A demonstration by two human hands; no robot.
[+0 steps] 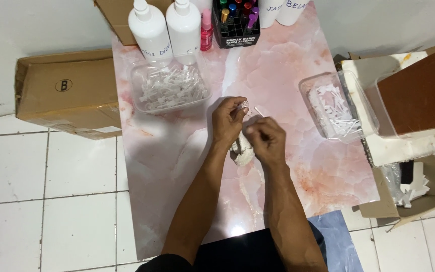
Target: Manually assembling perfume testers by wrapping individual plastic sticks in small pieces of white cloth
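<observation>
Hands meet over the middle of the pink marbled tabletop (177, 161). I see my left hand (228, 122) closed, pinching a small clear vial (243, 105) between thumb and fingers; only the vial's top shows above the fingertips, the rest is hidden in the grip. My right hand (265, 138) is closed just beside it, fingers curled inward; I cannot tell what it grips, though a thin white stick (259, 111) juts out past its knuckles. Under both hands lies a crumpled white wad (241, 153), mostly covered, so I cannot identify its material. To the left, well apart, stands a clear plastic tub (169, 85) of small clear vials; to the right, another clear tub (339, 106) holds white stick-like parts, too small to resolve. At the far edge, two white pump bottles (167, 27), a pink bottle (206, 30) and a black rack of coloured caps (236, 22) are cut off by the frame. A brown cardboard box (69, 93) sits on the tiled floor beside the table.
</observation>
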